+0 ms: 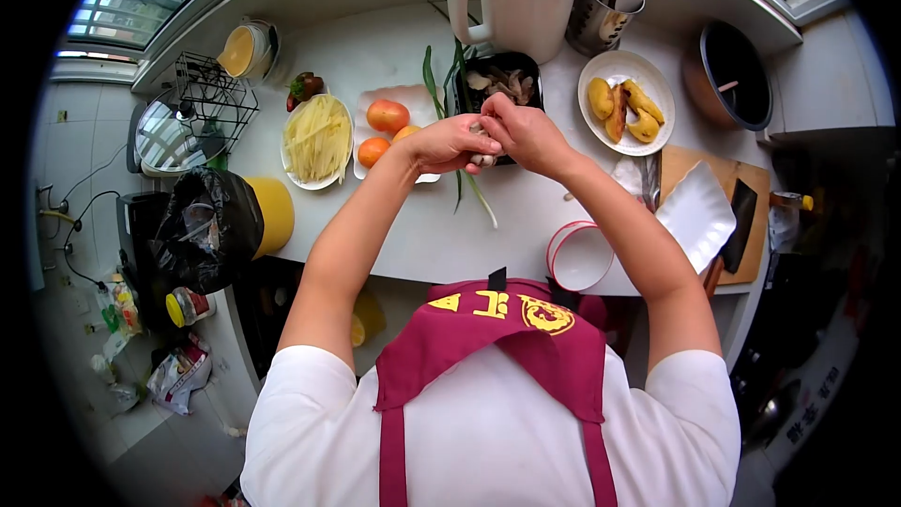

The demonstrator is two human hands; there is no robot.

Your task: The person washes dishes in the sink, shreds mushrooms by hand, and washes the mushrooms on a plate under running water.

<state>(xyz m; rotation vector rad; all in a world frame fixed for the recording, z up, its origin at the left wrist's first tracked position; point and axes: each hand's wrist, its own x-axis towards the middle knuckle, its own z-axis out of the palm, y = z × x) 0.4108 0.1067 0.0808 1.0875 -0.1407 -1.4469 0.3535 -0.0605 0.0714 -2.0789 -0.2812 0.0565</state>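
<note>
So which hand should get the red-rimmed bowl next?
Probably the right hand: the bowl is on its side, and the left hand would reach across. Both are busy at the pale pieces.

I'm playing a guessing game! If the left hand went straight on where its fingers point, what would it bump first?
Probably the right hand: the left hand, holding small pale pieces, points towards it. They look very close, but depth is hard to tell.

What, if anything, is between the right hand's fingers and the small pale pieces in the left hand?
Nothing visible. The right hand has its fingers right at the pale pieces in the left hand. The black tray sits beyond and below, not between them.
</note>
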